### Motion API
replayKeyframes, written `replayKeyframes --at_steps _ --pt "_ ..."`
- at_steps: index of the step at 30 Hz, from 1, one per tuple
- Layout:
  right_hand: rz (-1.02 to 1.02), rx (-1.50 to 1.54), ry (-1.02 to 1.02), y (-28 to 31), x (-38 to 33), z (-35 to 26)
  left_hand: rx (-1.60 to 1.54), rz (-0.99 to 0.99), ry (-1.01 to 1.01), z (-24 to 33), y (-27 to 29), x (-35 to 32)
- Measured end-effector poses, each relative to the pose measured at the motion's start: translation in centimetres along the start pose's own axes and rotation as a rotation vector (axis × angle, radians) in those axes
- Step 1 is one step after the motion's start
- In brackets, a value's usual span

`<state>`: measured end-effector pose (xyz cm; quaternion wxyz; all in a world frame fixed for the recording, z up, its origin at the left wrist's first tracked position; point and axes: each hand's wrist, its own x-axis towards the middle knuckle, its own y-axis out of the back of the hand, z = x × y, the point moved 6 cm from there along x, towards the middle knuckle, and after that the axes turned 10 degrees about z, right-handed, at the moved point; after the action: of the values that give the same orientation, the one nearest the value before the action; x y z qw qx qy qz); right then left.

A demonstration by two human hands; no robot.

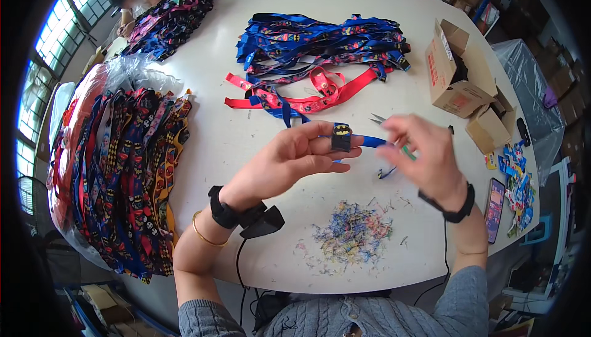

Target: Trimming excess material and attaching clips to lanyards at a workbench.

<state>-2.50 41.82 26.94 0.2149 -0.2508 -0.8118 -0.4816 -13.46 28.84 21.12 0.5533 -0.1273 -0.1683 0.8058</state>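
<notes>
We have the blue strap (372, 142), with its black end, gripped between the fingers of our left hand (277, 163), beyond the thread heap (352, 232). Our right hand (429, 152), closed around a pointed metal tool (378, 119), is beyond the thread heap, to its right. Farther beyond the heap lies a blue strap bundle (320, 44); left of it, a patterned strap pile (126, 183).

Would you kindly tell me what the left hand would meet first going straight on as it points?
Probably the right hand, along the line of the blue strap, though depth is unclear.
</notes>
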Motion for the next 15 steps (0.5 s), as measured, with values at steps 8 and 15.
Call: replayKeyframes --at_steps 8,15 --pt "0.069 -0.110 0.534 -1.4 -2.4 -4.5 0.294 -0.039 0.031 -0.9 -1.7 -1.5" --pt "0.526 -0.047 0.244 7.7 0.6 1.6 0.349 0.077 0.157 -1.6 -0.1 -1.2"
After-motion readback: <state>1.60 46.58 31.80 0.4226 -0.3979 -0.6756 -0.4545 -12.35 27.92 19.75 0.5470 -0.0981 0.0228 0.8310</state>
